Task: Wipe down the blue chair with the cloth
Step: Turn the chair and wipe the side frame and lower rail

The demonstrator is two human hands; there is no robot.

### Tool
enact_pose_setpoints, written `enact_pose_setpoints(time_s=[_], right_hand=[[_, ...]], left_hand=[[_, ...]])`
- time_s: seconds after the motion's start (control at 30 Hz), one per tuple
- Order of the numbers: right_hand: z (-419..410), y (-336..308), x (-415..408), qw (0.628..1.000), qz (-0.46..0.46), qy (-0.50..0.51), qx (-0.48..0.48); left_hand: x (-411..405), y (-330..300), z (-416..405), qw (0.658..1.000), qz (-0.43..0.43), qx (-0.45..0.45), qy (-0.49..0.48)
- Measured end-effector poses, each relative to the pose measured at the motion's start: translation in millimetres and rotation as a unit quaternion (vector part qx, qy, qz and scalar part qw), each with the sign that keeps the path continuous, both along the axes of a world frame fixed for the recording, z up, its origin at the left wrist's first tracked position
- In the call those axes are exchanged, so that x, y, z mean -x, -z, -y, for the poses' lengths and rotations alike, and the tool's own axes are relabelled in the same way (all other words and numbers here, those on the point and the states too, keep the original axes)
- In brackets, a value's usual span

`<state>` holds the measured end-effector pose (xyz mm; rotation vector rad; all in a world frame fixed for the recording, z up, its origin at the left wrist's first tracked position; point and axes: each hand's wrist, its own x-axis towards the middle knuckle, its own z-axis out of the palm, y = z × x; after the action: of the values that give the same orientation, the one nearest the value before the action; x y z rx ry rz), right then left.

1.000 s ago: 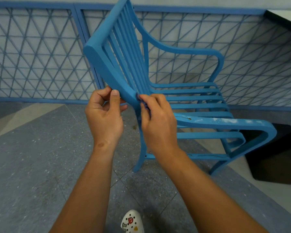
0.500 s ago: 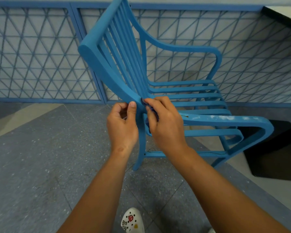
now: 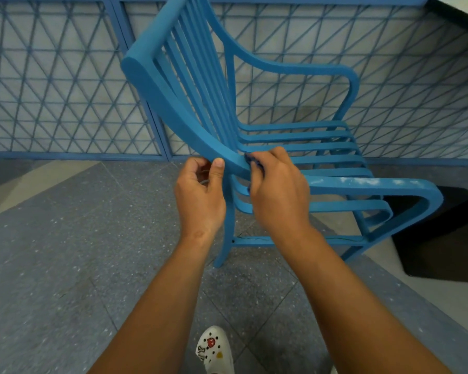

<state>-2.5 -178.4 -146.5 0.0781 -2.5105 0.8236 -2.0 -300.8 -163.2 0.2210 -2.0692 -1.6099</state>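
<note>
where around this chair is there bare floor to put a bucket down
Bare grey floor lies left of the blue chair, bordered by the blue lattice fence. It is crowded right of the chair, where a dark block stands, and near the white shoe.

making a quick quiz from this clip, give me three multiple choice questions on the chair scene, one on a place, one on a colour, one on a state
1. Where is the right hand?
A. on the floor
B. where the chair back meets the near armrest
C. on the fence

2. What colour is the shoe at the bottom edge?
A. white with small charms
B. black
C. plain blue

3. How is the cloth held?
A. draped over the seat
B. lying on the floor
C. bunched in the right hand's fingers against the chair frame

Answers:
1 B, the hand sits at that joint, beside the left hand.
2 A, the shoe is white with coloured charms.
3 C, only a dark bit of cloth peeks out from under the curled fingers.
</note>
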Motion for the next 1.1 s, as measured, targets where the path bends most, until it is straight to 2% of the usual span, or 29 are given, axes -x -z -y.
enact_pose_setpoints(time_s=[0.13, 0.27, 0.4, 0.57, 0.73, 0.93, 1.1], right_hand=[[-22.2, 16.0, -7.7, 0.998, -0.035, -0.048, -0.012], [-65.5, 31.6, -15.0, 0.999, -0.019, 0.023, -0.017], [-49.6, 28.5, -15.8, 0.997, 0.001, 0.077, -0.004], [-39.6, 21.3, -20.4, 1.0, -0.002, -0.014, -0.024], [-96.9, 26.9, -27.2, 0.995, 0.022, 0.005, -0.092], [-92.5, 32.6, -28.6, 0.995, 0.02, 0.033, -0.091], [-75.7, 29.9, -25.1, 0.994, -0.002, -0.037, -0.101]], left_hand=[[0.3, 2.5, 2.9, 1.0, 0.004, 0.021, 0.01], [0.4, 6.2, 4.5, 0.999, 0.013, 0.045, 0.011], [0.0, 6.3, 2.0, 0.995, 0.028, 0.09, 0.008], [-6.1, 4.4, 6.2, 0.971, 0.115, 0.208, 0.001], [-14.5, -4.4, 5.2, 0.963, 0.158, 0.218, 0.009], [-18.9, 8.3, -18.1, 0.97, 0.2, 0.103, 0.098], [-17.2, 0.0, -49.4, 0.968, 0.221, 0.001, 0.122]])
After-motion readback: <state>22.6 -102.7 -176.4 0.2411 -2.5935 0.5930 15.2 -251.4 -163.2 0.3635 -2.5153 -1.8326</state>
